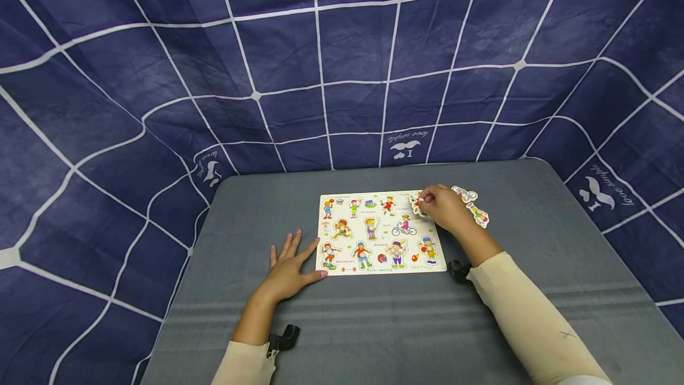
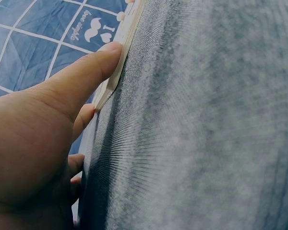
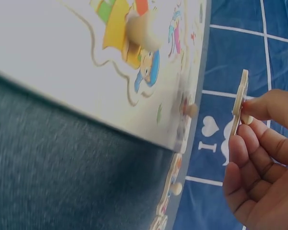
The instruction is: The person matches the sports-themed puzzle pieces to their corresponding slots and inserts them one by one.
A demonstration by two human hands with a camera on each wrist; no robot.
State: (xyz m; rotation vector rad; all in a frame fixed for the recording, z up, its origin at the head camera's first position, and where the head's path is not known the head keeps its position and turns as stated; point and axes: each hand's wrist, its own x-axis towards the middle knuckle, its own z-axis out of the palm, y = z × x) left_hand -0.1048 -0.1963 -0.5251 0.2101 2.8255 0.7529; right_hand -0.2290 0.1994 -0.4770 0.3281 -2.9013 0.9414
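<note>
A white wooden knob puzzle board (image 1: 358, 239) with sports figures lies on the table. My left hand (image 1: 285, 275) rests flat at its left side, fingers spread. In the left wrist view the thumb (image 2: 93, 64) touches the board's edge. Over the board's upper right corner, my right hand (image 1: 445, 207) pinches a puzzle piece (image 1: 414, 202) by its small knob. The right wrist view shows this piece (image 3: 239, 103) edge-on and raised, with the thumb and fingertips at the knob; its picture is mostly hidden. Several figure pieces, such as a cyclist (image 1: 404, 226), sit in the board.
Two loose pieces, one with a bicycle (image 1: 464, 194) and one colourful figure (image 1: 478, 215), lie on the grey table (image 1: 390, 325) right of the board. A blue curtain with white lines (image 1: 352, 46) hangs behind and at both sides. Each wrist wears a black camera mount (image 1: 285, 337).
</note>
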